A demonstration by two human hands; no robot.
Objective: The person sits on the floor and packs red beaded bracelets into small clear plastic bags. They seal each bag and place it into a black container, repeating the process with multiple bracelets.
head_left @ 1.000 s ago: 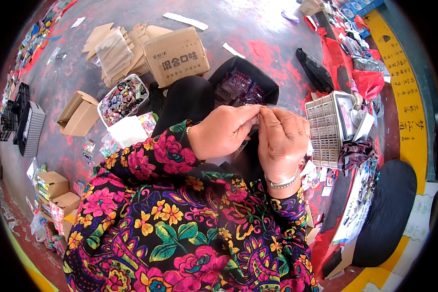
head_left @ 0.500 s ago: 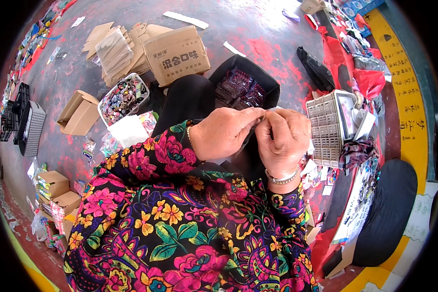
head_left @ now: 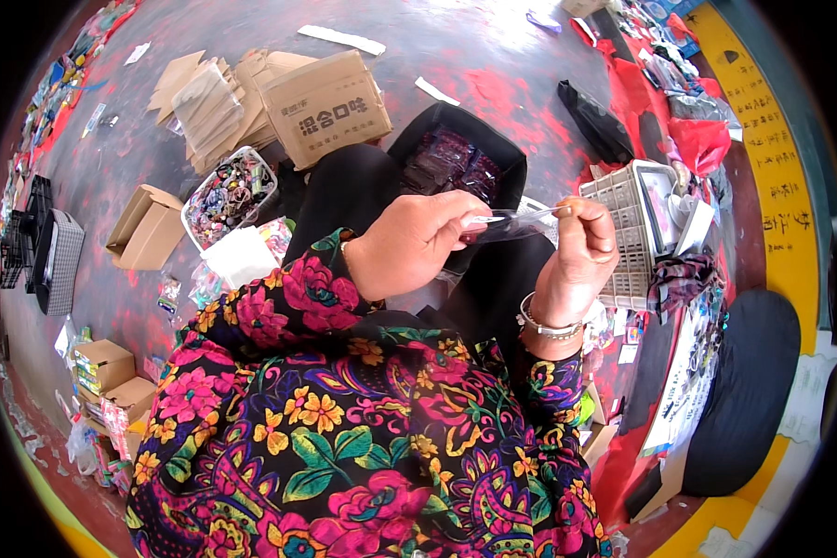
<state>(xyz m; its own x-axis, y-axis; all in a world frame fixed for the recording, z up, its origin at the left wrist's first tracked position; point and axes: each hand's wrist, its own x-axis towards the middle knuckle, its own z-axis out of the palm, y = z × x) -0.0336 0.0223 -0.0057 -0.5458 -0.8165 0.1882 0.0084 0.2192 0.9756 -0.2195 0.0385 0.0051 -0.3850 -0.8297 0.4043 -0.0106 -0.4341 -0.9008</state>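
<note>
Between my hands a small clear plastic bag [head_left: 519,226] is stretched sideways, with something dark showing at its left end. My left hand [head_left: 409,244] is closed, pinching the bag's left end between thumb and fingers. The fingertips of my right hand [head_left: 575,260] pinch its other end, near the top edge. What lies inside the bag is too small to name. Just beyond my hands stands a black fabric bin [head_left: 511,186] holding several dark purple-red packs [head_left: 454,160] in clear film.
At the right is a white plastic basket [head_left: 616,237]. A white bin of hair ties [head_left: 232,200] stands left of my knee, near an opened cardboard box [head_left: 149,228]. A closed carton [head_left: 327,107] leans beside flattened cardboard [head_left: 219,102]. A black cushion [head_left: 749,391] lies at far right.
My hands have drawn apart, the right one moving right and turning. The clear bag now shows stretched between them; before, the fingers met and mostly hid it.
</note>
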